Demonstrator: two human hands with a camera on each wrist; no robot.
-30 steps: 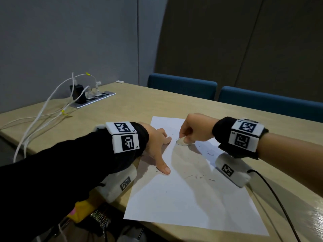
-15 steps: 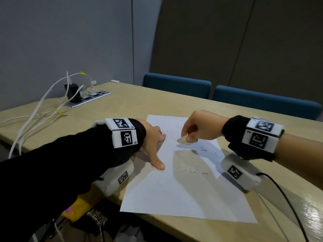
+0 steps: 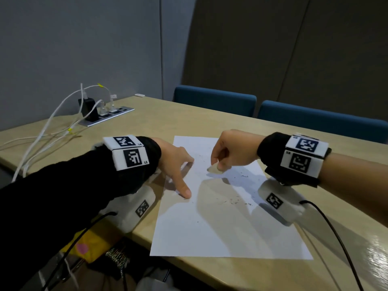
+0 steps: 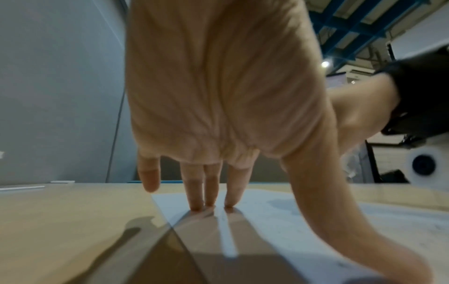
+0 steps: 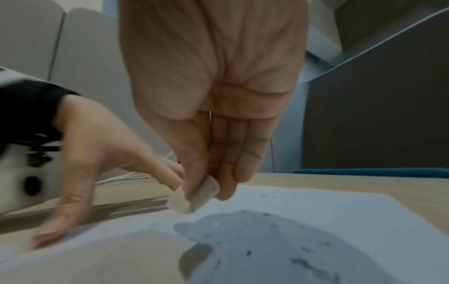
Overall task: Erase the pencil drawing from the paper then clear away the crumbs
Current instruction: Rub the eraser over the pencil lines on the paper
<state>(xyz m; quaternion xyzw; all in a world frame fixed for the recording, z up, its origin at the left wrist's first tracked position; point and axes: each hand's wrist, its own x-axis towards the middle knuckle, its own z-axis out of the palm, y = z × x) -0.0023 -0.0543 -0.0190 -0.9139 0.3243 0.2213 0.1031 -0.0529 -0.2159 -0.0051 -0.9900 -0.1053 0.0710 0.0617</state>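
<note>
paper (image 3: 220, 227) lies flat on the wooden table (image 3: 189, 122), near the front edge, long side running away from the person; pencil drawing itself too faint to make out, only dark eraser crumbs (image 3: 235, 201) scattered over the mid and right part of the sheet, more specks near the far end. eraser (image 5: 193, 198), a small whitish rounded block, is pinched between thumb and fingertips of the right hand (image 3: 231, 153), its lower end just above or barely on the sheet, can't tell contact; in the right wrist view its shadow falls on the paper right under it. right hand fingers curled down around the eraser, knuckles up, hand over the upper middle of the sheet. left hand (image 3: 174, 162) is spread, fingers straight: three fingertips (image 4: 194, 205) press on the paper's left edge at the far end, little finger lifted off over the table, thumb (image 3: 184, 191) stretched toward the person and planted on the sheet further down, so the hand pins the left side. both wrists carry black bands with white marker blocks (image 3: 130, 154) and a camera pod under each; black cable (image 3: 336, 238) runs from the right pod across the table's right side. outward: power strip (image 3: 109, 116) set in the table at far left with a black charger and white cables (image 3: 42, 143) trailing off the left edge; two blue chairs (image 3: 214, 99) behind the far edge; grey wall panels beyond; yellow item (image 3: 88, 244) below the table edge by the left sleeve
</note>
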